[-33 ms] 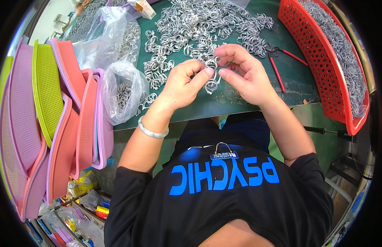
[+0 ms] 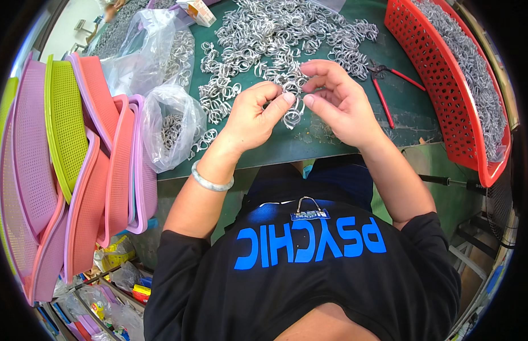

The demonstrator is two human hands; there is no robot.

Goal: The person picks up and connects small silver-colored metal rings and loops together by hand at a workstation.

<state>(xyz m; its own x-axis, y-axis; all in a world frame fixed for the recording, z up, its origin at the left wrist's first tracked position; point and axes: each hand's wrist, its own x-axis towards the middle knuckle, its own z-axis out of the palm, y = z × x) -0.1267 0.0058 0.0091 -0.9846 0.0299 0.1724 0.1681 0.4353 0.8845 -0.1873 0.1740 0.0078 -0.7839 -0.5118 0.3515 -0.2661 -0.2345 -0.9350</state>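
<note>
The metal ring clips (image 2: 292, 113) between the hands are partly hidden by fingertips, so their exact shape is hard to make out. They hang just below the left hand (image 2: 254, 116), whose thumb and forefinger are pinched together on them, above the green bench (image 2: 332, 142). The right hand (image 2: 339, 102) touches them from the right, fingers curled and loosely apart, wrist bent inward.

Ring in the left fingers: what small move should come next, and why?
Probably bring the right hand in to pinch the free end of the ring. The left hand holds it between thumb and forefinger just above the green mat, and the right fingers are spread open beside it, not gripping. The ring pile lies just behind.
</note>
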